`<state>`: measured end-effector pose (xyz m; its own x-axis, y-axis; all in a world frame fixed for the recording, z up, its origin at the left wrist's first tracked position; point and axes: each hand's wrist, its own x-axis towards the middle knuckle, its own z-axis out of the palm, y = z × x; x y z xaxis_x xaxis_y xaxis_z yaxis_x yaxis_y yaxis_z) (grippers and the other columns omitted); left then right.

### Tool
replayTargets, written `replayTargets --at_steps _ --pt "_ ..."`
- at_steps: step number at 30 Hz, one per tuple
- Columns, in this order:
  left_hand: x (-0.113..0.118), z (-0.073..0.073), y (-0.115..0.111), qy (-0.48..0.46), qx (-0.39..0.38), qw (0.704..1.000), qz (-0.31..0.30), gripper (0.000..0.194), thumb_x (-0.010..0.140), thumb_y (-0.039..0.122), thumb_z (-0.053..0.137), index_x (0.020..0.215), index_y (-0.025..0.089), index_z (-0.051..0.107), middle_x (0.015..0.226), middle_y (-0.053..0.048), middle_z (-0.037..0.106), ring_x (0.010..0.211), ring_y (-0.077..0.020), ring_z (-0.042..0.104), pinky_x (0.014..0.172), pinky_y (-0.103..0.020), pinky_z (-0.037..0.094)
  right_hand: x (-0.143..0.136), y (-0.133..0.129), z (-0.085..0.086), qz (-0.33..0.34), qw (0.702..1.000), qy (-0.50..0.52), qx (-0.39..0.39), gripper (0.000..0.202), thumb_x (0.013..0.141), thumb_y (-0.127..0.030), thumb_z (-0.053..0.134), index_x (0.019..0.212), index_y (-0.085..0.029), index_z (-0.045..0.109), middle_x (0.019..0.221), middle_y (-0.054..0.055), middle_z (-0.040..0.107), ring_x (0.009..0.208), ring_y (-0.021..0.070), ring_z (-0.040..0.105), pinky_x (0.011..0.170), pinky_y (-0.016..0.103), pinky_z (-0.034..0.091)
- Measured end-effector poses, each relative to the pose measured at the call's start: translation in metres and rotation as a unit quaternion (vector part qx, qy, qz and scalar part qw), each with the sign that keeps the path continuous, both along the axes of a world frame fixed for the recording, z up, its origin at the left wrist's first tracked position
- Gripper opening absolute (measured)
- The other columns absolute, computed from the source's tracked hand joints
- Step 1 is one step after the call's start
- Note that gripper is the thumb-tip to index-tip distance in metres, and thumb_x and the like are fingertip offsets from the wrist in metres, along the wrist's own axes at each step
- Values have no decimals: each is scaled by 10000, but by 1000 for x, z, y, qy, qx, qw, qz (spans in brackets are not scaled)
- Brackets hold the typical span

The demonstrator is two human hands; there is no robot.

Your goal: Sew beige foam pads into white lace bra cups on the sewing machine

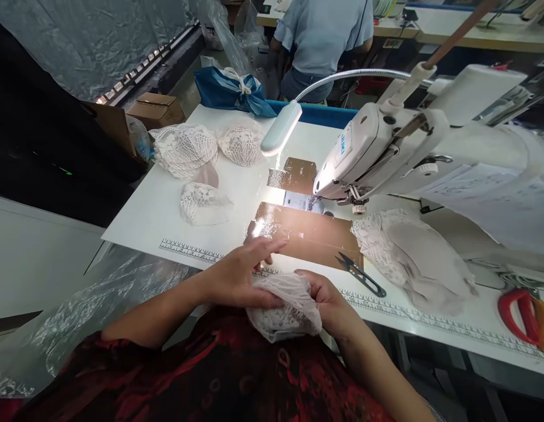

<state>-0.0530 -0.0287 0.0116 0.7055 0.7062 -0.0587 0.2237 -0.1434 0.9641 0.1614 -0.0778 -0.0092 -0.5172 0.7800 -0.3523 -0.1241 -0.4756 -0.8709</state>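
Observation:
A white lace bra cup (285,313) is between my two hands at the table's front edge, close to my body. My left hand (241,272) has its thumb on the lace, while its fingers reach out above it toward the brown board. Gripping the cup's right side is my right hand (329,299), its fingers partly hidden behind the fabric. Beyond my hands stands a white sewing machine (364,158), its needle area lit by a lamp (281,129). Black thread snips (362,274) lie to the right of my hands.
Several lace cups (186,149) lie at the table's back left. More lace and beige fabric (421,258) rests on the right. Red-handled scissors (520,316) sit at the right edge. Brown board pieces (307,231) cover the machine bed. A person (322,41) sits beyond the table.

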Motion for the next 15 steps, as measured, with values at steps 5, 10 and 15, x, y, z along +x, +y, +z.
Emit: replayTargets --at_steps 5,10,15 --pt "7 -12 12 -69 -190 974 -99 623 753 334 720 1318 170 516 1076 -88 641 960 -224 611 843 -325 509 2 -4 3 -75 996 -23 49 435 699 -383 777 1081 -226 643 746 -2 658 648 155 597 624 272 493" --pt "9 -18 9 -96 -268 955 -82 283 744 232 663 1000 115 629 868 -57 653 815 -193 619 753 -287 513 11 -4 -5 -177 973 -105 102 599 752 -442 726 1291 -278 522 711 -6 637 624 166 578 573 269 475" --pt "11 -18 8 -91 -250 963 -44 205 719 182 631 913 115 620 816 -38 635 748 -166 592 699 -262 489 18 5 -4 -145 962 -150 175 435 892 -574 462 825 -209 689 767 41 646 699 183 576 617 278 458"
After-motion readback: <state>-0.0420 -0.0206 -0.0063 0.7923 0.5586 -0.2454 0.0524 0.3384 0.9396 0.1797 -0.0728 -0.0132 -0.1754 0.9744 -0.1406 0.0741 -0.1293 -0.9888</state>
